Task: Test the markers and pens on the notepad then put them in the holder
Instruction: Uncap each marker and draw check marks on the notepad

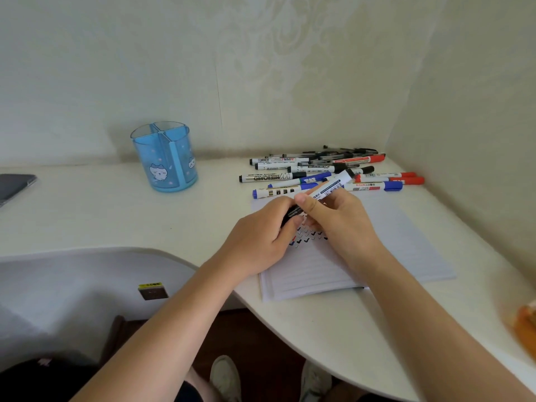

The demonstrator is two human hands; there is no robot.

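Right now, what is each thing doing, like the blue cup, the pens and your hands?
Holder: upright, nothing seen inside.
Notepad: lying flat, tick marks on page.
Marker: held over the notepad by both hands.
Left hand: grips marker's black end.
Right hand: pinches marker's white barrel.
Pile of pens and markers: lying loose behind notepad.

left hand (261, 232): fingers curled round dark end of marker (329, 190) | right hand (336, 217): thumb and fingers pinch its white barrel | hands: close together, fingertips meeting | forearms (174, 309): bare, stretched forward, converging toward the hands
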